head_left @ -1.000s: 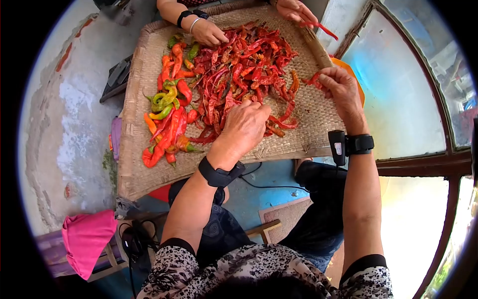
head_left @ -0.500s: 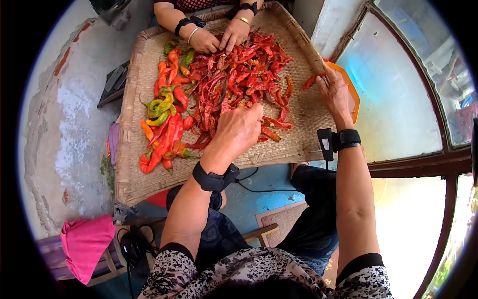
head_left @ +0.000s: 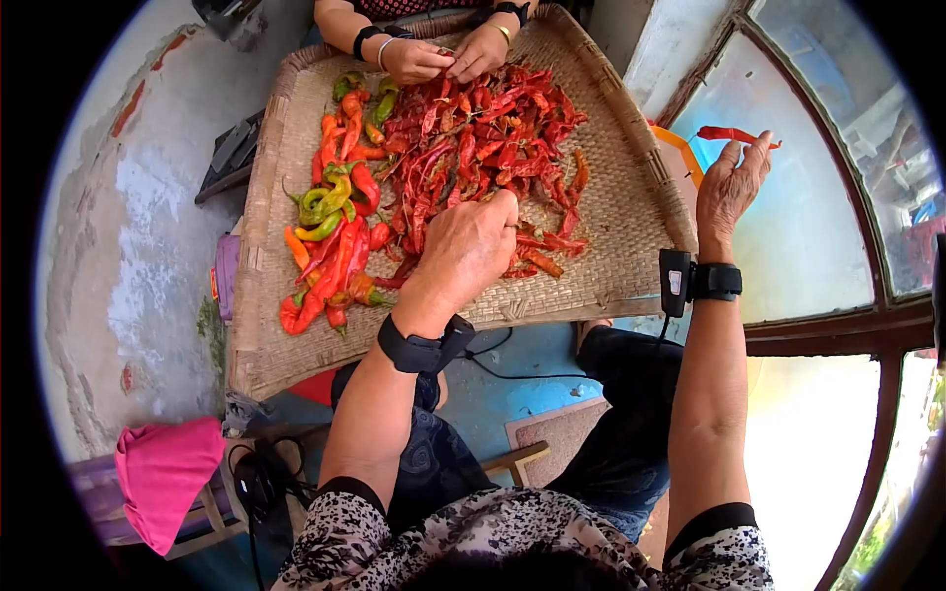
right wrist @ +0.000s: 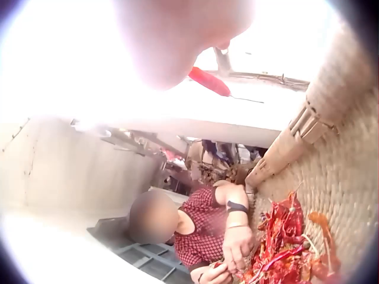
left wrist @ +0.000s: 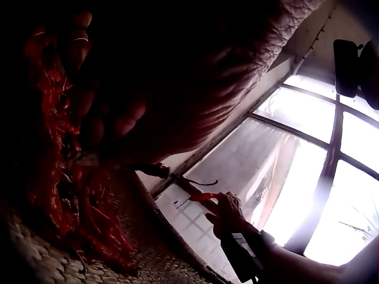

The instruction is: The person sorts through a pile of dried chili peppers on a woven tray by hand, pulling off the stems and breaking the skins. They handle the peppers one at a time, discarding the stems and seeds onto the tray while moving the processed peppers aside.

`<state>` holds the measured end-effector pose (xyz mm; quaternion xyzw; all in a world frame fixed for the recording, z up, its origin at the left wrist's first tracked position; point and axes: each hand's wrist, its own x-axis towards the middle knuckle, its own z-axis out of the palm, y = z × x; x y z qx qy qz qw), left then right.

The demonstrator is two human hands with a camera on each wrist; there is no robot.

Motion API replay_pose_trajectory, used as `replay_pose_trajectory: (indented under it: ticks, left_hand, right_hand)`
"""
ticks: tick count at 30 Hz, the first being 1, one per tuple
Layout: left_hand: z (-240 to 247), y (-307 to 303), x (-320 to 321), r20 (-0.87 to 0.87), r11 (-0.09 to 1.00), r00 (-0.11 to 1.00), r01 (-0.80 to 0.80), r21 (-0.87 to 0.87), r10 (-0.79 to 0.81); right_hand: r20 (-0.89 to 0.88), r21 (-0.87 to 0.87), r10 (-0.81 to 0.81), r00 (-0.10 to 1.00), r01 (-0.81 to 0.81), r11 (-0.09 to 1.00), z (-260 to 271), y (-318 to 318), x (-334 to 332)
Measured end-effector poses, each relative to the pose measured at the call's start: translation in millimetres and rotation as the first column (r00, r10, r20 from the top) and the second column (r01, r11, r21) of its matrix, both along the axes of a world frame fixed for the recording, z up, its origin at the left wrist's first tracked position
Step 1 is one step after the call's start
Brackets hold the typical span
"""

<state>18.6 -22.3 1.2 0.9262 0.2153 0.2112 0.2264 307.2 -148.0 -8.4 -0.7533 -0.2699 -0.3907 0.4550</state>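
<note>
1. The left hand (head_left: 463, 251) was over the near side of the heap of wrinkly red peppers (head_left: 473, 148). Its fingers were curled in, but I could not tell if they had a pepper in them.
2. The right hand (head_left: 731, 187) was up past the right edge of the big woven tray (head_left: 296, 362). It held one long red pepper (head_left: 734, 135) by its fingers. In the right wrist view, the pepper had a thin stem poking out.
3. The heap sat in the middle of the tray. On the left side of the tray lay smooth peppers (head_left: 340, 261), some red, some orange and some green.
4. Another person's two hands (head_left: 416, 61) were close together at the far side of the heap, with bent fingers. That person wore a red shirt (right wrist: 204, 228) with a pattern.
5. A black band (head_left: 715, 283) was on the right wrist, and a black strap (head_left: 409, 347) was on the left one.
6. An orange tub (head_left: 683, 153) was just past the tray's right edge, with a big window (head_left: 808, 197) to the right of it. A pink cloth (head_left: 169, 478) hung low on the left.
</note>
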Motion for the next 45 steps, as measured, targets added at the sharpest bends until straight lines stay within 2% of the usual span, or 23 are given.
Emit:
replay_pose_trajectory:
  ticks: [1,2,4,6,8,9,10,12,15,19,21,22,24,25,30,32,36,37,38,40,42,44,45]
  left_hand:
    - [1,2,0,0.001,1.0,1.0,0.003,0.003,-0.003]
    - [1,3,-1,0.006,1.0,1.0,-0.02,-0.009,0.02]
    - [1,6,-3,0.007,0.999,0.999,-0.042,-0.024,0.042]
    - [5,9,-4,0.032,0.997,0.997,-0.072,-0.022,0.073]
    - [8,11,-4,0.035,0.996,0.995,-0.087,-0.035,0.089]
    - [9,11,-4,0.037,0.994,0.994,-0.101,-0.048,0.103]
    - [9,12,-4,0.035,0.994,0.994,-0.103,-0.048,0.105]
    - [10,14,-4,0.029,0.993,0.994,-0.106,-0.041,0.108]
    - [11,12,-5,-0.006,0.991,0.994,-0.113,-0.069,0.113]
    - [8,15,-7,0.004,0.992,0.993,-0.122,-0.013,0.122]
    - [8,17,-8,0.042,0.992,0.991,-0.125,0.017,0.124]
    - [9,17,-9,0.043,0.991,0.991,-0.13,0.02,0.129]
    - [13,16,-11,0.022,0.99,0.99,-0.141,0.011,0.141]
    - [14,17,-12,0.021,0.99,0.99,-0.143,0.007,0.143]
    - [15,20,-13,0.001,0.985,0.985,-0.174,0.018,0.174]
    - [16,19,-11,-0.001,0.985,0.985,-0.17,0.024,0.17]
    - [13,15,-6,-0.041,0.988,0.988,-0.148,0.034,0.149]
    - [12,15,-4,-0.037,0.989,0.989,-0.143,0.036,0.144]
    - [12,14,-4,-0.028,0.99,0.99,-0.137,0.034,0.138]
    - [10,14,-3,-0.025,0.992,0.992,-0.127,0.029,0.127]
    - [9,14,-1,-0.023,0.992,0.992,-0.121,0.037,0.122]
    - [9,14,1,-0.034,0.992,0.992,-0.125,0.03,0.126]
    - [8,14,1,-0.045,0.992,0.992,-0.121,0.035,0.122]
  right_hand:
    - [0.013,-0.041,-0.119,0.993,0.119,0.992,-5,-2,5]
    - [0.012,-0.04,-0.122,0.992,0.122,0.992,-12,-6,9]
    - [-0.392,-0.475,-0.305,0.868,0.092,0.875,-9,-9,-10]
    - [-0.352,-0.528,-0.354,0.867,0.129,0.839,-5,-2,-27]
    - [-0.173,-0.542,0.004,0.985,-0.099,0.834,2,5,-38]
    - [-0.376,-0.403,0.229,0.898,-0.381,0.832,-20,19,-33]
    - [-0.529,-0.208,0.445,0.723,-0.618,0.758,-27,34,-42]
    - [-0.608,-0.568,0.177,0.774,-0.58,0.584,-26,47,-77]
    - [-0.508,-0.68,0.189,0.84,-0.526,0.511,-29,56,-101]
    - [-0.544,-0.708,0.181,0.819,-0.564,0.426,-50,74,-97]
    - [-0.538,-0.615,0.21,0.816,-0.551,0.564,-56,80,-95]
    - [-0.536,-0.614,0.216,0.816,-0.553,0.564,-54,81,-92]
    - [-0.672,-0.529,0.29,0.681,-0.716,0.455,-44,74,-80]
    - [-0.651,-0.411,0.415,0.635,-0.755,0.51,-38,67,-82]
    - [-0.72,-0.156,0.526,0.453,-0.844,0.513,-24,38,-67]
    - [-0.802,0.21,0.578,0.153,-0.833,0.512,-12,22,-70]
    - [-0.795,0.127,0.523,0.307,-0.759,0.639,-11,9,-61]
    - [-0.741,0.014,0.525,0.418,-0.772,0.635,-9,7,-62]
    - [-0.739,0.014,0.524,0.422,-0.769,0.639,-10,7,-59]
    - [-0.644,-0.141,0.52,0.561,-0.756,0.64,-13,8,-56]
    - [-0.683,-0.071,0.526,0.507,-0.763,0.643,-11,6,-55]
    - [-0.781,0.228,0.572,0.251,-0.738,0.635,-4,3,-54]
    - [-0.78,0.226,0.572,0.255,-0.738,0.636,-2,2,-52]
